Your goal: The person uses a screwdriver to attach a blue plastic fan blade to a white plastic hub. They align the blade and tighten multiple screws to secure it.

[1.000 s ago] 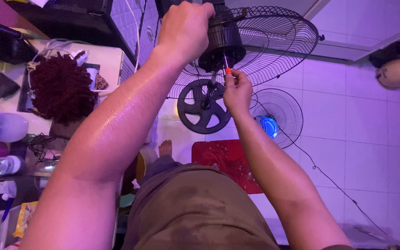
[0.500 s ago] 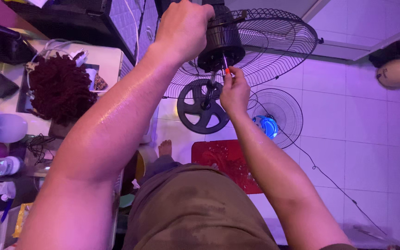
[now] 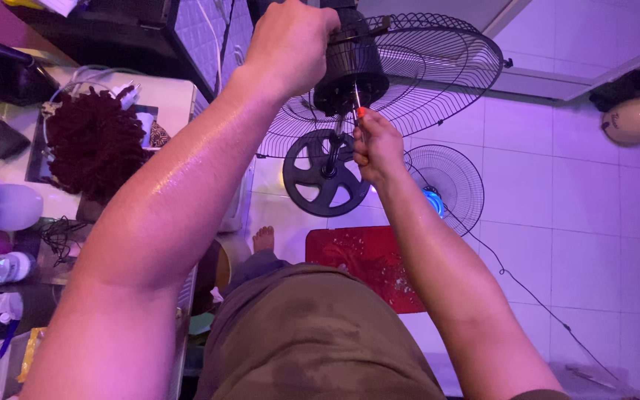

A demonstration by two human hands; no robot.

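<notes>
Worktop (image 3: 179,92): at the left, carrying a dark red curly wig (image 3: 94,144), a charger and white cables; its place in view is unchanged.
Left hand (image 3: 290,44): closed in a firm grip on the fan motor (image 3: 350,67), holding it up as it did a second ago.
Fan motor: black, raised near the top of the view, with the wire fan guard (image 3: 438,67) fixed behind it; both have shifted slightly left.
Screwdriver (image 3: 358,104): thin shaft, orange handle, tip against the motor's underside.
Right hand (image 3: 375,144): fingers curled tight round the screwdriver handle, turned a little since before.
Fan base (image 3: 324,174): round, black, on the white tiled floor (image 3: 572,185), under the motor.
Small fan (image 3: 446,185): on the floor, just right of the base.
</notes>
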